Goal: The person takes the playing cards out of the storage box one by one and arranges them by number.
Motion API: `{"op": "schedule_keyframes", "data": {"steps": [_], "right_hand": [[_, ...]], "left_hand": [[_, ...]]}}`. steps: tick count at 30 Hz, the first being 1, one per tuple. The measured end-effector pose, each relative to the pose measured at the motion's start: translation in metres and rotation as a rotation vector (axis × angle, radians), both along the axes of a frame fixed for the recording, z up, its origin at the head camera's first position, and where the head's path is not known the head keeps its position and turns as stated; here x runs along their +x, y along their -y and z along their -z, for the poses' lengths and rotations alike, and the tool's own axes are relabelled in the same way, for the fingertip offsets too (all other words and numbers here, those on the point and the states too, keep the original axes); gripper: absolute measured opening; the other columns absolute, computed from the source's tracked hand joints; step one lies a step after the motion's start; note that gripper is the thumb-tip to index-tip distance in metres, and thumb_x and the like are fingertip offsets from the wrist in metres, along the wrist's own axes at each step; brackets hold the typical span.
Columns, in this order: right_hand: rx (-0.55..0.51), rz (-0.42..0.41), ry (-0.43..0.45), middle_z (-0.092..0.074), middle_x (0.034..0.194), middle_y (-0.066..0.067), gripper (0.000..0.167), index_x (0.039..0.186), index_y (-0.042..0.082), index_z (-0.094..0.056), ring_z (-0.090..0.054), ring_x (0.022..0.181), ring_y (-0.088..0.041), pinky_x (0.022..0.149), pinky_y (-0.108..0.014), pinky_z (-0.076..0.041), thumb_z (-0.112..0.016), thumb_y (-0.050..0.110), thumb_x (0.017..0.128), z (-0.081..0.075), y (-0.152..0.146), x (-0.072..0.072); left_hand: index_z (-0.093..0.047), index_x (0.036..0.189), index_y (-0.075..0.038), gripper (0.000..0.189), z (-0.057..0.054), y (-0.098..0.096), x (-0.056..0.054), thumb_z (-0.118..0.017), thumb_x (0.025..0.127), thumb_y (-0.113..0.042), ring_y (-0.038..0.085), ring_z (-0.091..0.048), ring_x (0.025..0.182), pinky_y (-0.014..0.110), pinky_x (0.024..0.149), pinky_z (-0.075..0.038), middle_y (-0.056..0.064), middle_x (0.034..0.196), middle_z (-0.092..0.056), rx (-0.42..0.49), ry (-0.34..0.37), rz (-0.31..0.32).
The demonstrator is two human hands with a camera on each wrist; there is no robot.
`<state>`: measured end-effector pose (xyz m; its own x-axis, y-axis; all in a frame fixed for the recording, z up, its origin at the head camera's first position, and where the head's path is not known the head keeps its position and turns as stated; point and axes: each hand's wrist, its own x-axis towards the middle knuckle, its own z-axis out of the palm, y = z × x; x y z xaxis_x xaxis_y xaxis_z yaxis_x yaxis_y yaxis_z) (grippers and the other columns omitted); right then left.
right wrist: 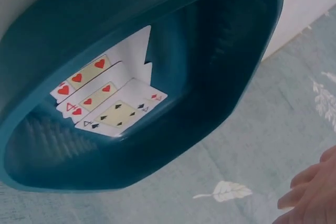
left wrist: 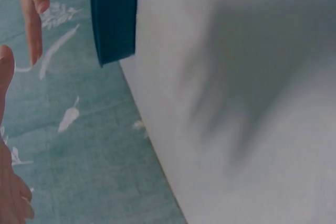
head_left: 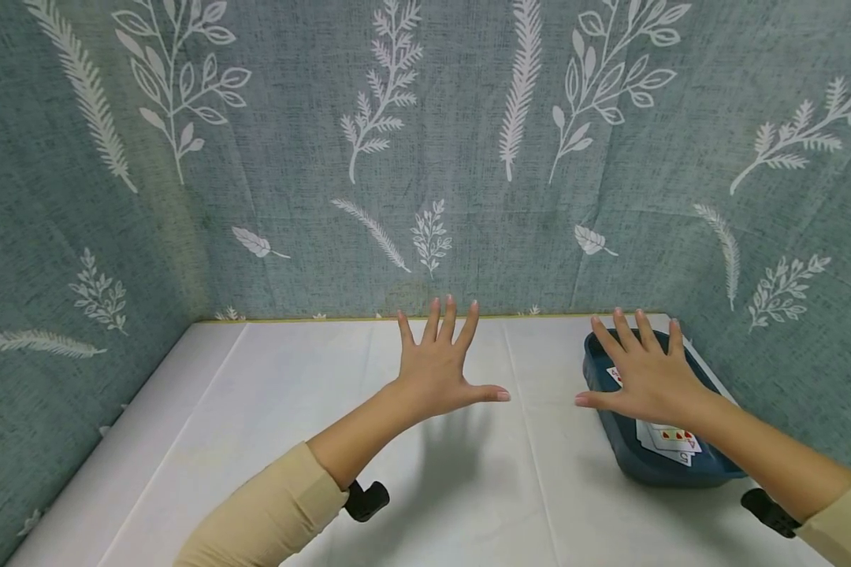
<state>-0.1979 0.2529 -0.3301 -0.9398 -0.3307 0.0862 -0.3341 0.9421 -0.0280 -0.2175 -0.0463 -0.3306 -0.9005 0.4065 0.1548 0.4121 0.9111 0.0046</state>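
My left hand (head_left: 436,374) hovers over the white table with its fingers spread and nothing in it. The right hand (head_left: 648,378), fingers also spread, is held in the air above a dark blue basin (head_left: 638,465) and grips nothing. Several playing cards (right wrist: 113,95) lie overlapping at the bottom of the basin, hearts and a four of spades among them. In the head view my right hand and forearm hide part of the cards. At the left edge of the left wrist view, both hands (left wrist: 10,187) show only in part.
The white tabletop (head_left: 255,409) carries a blurred shadow of the left hand. Green-grey cloth with white leaf prints (head_left: 468,236) rises behind the table and along both sides. The basin stands at the right, close to the side cloth.
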Motion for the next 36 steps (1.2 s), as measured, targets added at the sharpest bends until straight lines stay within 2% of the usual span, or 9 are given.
{"op": "schedule_keyframes", "data": {"steps": [7,13,22,30,36], "right_hand": [[-0.012,0.000,-0.026,-0.006,0.154,-0.029,0.111,0.153,0.015,-0.003,-0.001,0.138,-0.053,0.098,-0.071,0.016,-0.053,0.076,0.076,0.004,-0.013,0.002],[-0.016,0.014,-0.017,-0.003,0.154,-0.028,0.111,0.153,0.014,0.000,0.000,0.138,-0.052,0.099,-0.072,0.014,-0.054,0.074,0.077,0.006,-0.024,0.005],[-0.020,-0.019,-0.057,0.000,0.156,-0.025,0.109,0.153,0.013,0.002,0.001,0.140,-0.049,0.099,-0.071,0.013,-0.057,0.068,0.079,0.012,-0.039,0.015],[-0.063,-0.018,-0.087,0.005,0.156,-0.021,0.109,0.153,0.015,0.005,0.007,0.141,-0.045,0.100,-0.068,0.018,-0.061,0.063,0.080,0.024,-0.060,0.025],[-0.066,-0.001,-0.121,0.004,0.156,-0.022,0.110,0.152,0.015,0.005,0.009,0.141,-0.044,0.100,-0.065,0.022,-0.063,0.061,0.079,0.029,-0.068,0.033]], "left_hand": [[0.006,0.152,-0.026,0.117,0.005,-0.015,0.002,-0.040,0.066,-0.090,0.032,0.003,0.145,0.070,0.104,0.004,0.015,0.158,-0.002,0.020,-0.006,0.020],[0.010,0.151,-0.027,0.115,0.011,-0.035,0.003,-0.041,0.068,-0.089,0.030,0.007,0.144,0.070,0.104,0.005,0.013,0.158,0.003,0.048,0.033,0.051],[0.010,0.151,-0.028,0.115,0.012,-0.058,0.010,-0.043,0.068,-0.088,0.029,0.009,0.145,0.070,0.104,0.006,0.010,0.158,0.005,0.078,0.048,0.074],[0.008,0.151,-0.027,0.114,0.020,-0.078,0.017,-0.041,0.068,-0.089,0.027,0.010,0.145,0.069,0.105,0.005,0.010,0.158,0.004,0.084,0.040,0.095],[0.013,0.150,-0.028,0.116,0.027,-0.088,0.023,-0.039,0.068,-0.090,0.028,0.008,0.145,0.068,0.105,0.004,0.010,0.159,0.003,0.077,0.019,0.094]]}}
